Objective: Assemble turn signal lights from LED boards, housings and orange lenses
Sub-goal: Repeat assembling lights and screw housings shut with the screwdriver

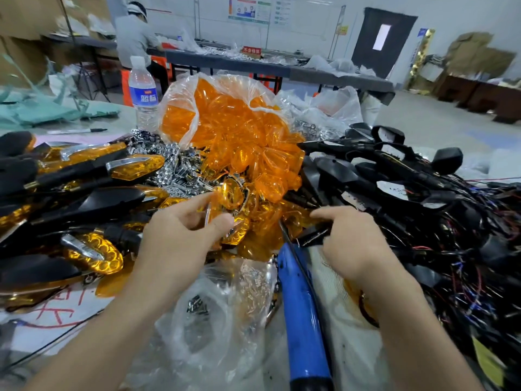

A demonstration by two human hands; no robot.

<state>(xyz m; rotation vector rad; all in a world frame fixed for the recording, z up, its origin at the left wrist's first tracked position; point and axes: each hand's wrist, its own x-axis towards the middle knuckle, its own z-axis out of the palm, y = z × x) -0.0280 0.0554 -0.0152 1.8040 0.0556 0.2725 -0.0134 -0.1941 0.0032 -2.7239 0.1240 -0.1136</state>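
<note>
Orange lens [229, 193] pinched in our left grip [183, 232], black housing [311, 236] clasped in our right grip [349, 241]; we should align edges squarely before pressing them together.

Bright, even indoor light, source out of view; shadows soft and faint. Glare on clear plastic bags [214, 320] and chrome parts [169, 167]. Left hand [183, 232] motion-blurred, right hand [346, 241] less so. Wide-angle bending at edges. Back wall [310, 12] soft, washed out.
</note>
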